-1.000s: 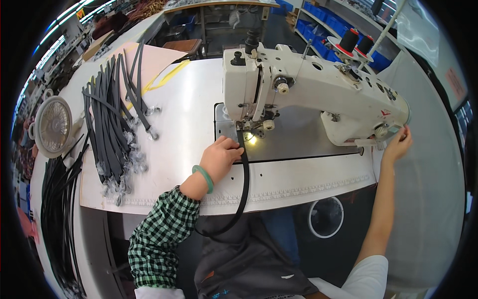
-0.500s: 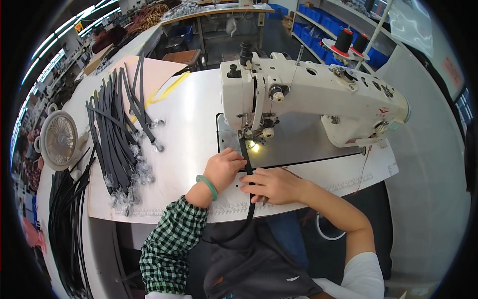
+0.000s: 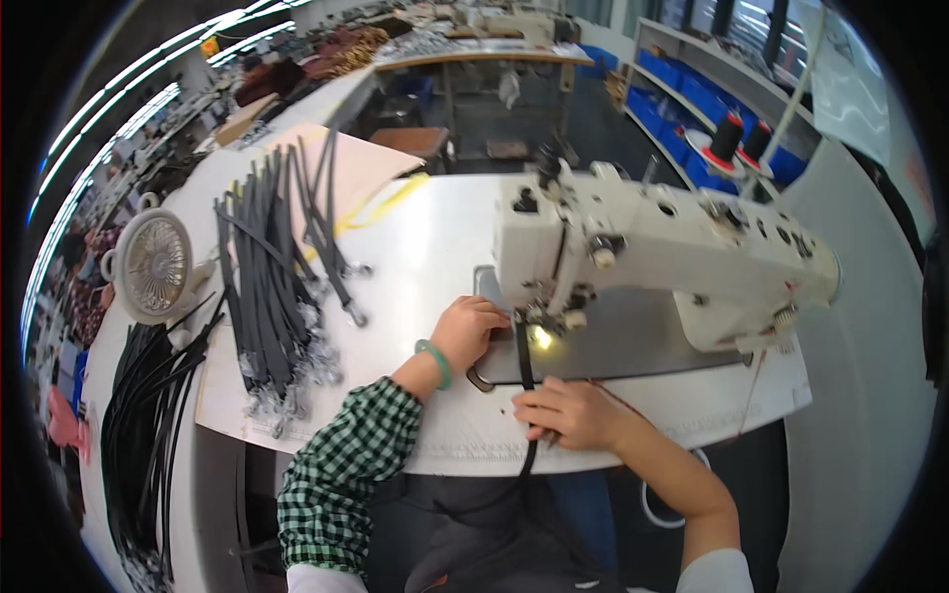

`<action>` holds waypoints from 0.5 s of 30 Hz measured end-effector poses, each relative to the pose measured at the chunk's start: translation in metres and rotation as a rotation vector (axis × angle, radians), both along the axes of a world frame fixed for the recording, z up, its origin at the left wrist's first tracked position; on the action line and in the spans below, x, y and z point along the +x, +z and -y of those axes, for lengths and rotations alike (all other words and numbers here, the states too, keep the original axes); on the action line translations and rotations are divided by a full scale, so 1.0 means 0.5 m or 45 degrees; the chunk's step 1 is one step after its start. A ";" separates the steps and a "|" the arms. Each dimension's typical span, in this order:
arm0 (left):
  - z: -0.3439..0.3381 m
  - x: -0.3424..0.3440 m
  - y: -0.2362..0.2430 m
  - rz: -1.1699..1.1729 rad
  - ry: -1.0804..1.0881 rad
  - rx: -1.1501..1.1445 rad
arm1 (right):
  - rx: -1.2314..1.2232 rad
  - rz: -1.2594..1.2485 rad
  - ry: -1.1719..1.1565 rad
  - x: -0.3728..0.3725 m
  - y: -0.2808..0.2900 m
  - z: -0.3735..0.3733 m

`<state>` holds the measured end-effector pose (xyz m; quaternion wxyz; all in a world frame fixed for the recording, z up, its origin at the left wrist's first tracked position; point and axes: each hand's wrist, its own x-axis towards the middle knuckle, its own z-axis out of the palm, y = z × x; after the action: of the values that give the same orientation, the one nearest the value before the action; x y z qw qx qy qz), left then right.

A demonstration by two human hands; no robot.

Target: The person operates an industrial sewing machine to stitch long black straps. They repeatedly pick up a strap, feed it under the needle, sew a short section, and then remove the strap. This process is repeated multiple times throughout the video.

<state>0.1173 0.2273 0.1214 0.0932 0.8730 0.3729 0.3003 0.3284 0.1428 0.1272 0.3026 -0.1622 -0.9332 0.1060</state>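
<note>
A narrow black strap (image 3: 525, 356) runs from under the presser foot of the white sewing machine (image 3: 633, 237) toward me and over the table edge. My right hand (image 3: 573, 413) grips it near the table's front, fingers closed round it. My left hand (image 3: 469, 338), with a green bangle (image 3: 435, 364) at the wrist, is by the needle area, left of the strap. Its fingers are curled together with the tips beside the presser foot; whatever they pinch is hidden. A small lamp lights the needle plate.
Finished-looking black straps (image 3: 267, 282) with clear-wrapped ends lie on the left of the white table (image 3: 425, 217). More thin black strips (image 3: 148, 425) hang further left, below a small round fan (image 3: 155, 259). Black thread spools (image 3: 727, 138) stand behind the machine.
The view has shifted, so the scene sits lower and further right. My left hand has moved off the strap's near stretch toward the presser foot. My right hand keeps its hold.
</note>
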 end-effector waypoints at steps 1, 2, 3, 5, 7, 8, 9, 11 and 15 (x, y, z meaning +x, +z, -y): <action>-0.037 0.002 0.003 0.023 0.130 -0.045 | -0.002 0.016 0.001 0.002 0.002 0.000; -0.077 0.005 0.003 0.138 0.231 -0.007 | -0.072 0.031 -0.021 0.006 0.008 0.001; -0.120 0.007 -0.003 0.254 0.336 0.031 | -0.146 0.047 -0.034 0.005 0.017 0.002; -0.218 0.011 -0.045 -0.194 0.597 -0.109 | -0.219 -0.032 -0.127 -0.005 0.039 0.004; -0.258 0.101 -0.045 -0.355 0.687 -0.230 | -0.238 0.039 -0.238 0.023 0.035 -0.003; -0.262 0.116 -0.031 -0.378 0.555 -0.321 | -0.257 0.019 -0.266 0.025 0.029 -0.004; -0.278 0.096 -0.044 -0.271 0.554 -0.362 | -0.288 -0.014 -0.243 0.010 0.025 0.000; -0.311 0.066 -0.058 -0.106 0.511 -0.412 | -0.322 -0.045 -0.257 -0.004 0.023 0.003; -0.276 0.056 -0.012 1.133 0.122 -0.725 | -0.470 -0.094 -0.360 0.005 0.001 0.004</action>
<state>0.1451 0.3654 0.1152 0.4619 0.5833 0.4035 0.5325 0.3310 0.1407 0.1279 0.3138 -0.3399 -0.8542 0.2372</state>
